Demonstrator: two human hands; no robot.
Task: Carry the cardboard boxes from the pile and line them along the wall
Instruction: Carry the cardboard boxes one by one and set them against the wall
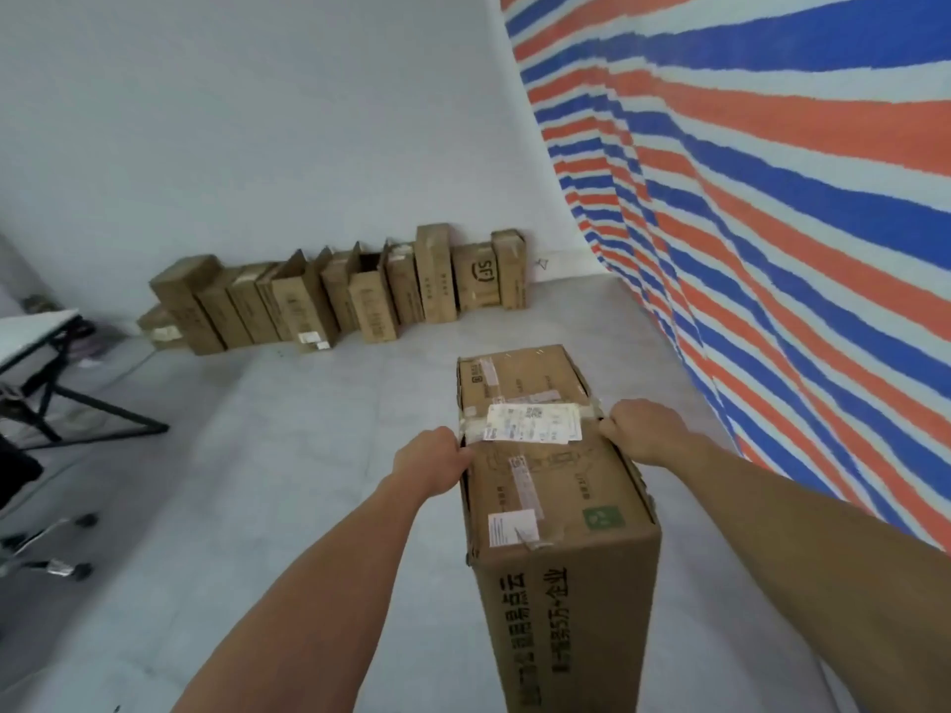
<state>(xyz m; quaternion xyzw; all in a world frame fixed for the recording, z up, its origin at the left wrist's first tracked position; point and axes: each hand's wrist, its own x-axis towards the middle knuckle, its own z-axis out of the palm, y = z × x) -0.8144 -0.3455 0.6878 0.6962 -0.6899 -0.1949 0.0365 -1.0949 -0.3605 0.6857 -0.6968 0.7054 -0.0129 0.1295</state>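
At centre right of the frame, the cardboard box (545, 481) sits between my hands, its long axis running away from me toward the upper middle. My left hand (432, 458) curls over its left edge and my right hand (643, 429) over its right edge, both gripping at mid-length beside the white label (532, 423). Across the upper left to centre, the row of boxes (350, 295) stands against the wall (257, 120); its right end lies almost in line with my box's far end, so I judge the bare stretch before the striped sheet (772, 198) is where it goes
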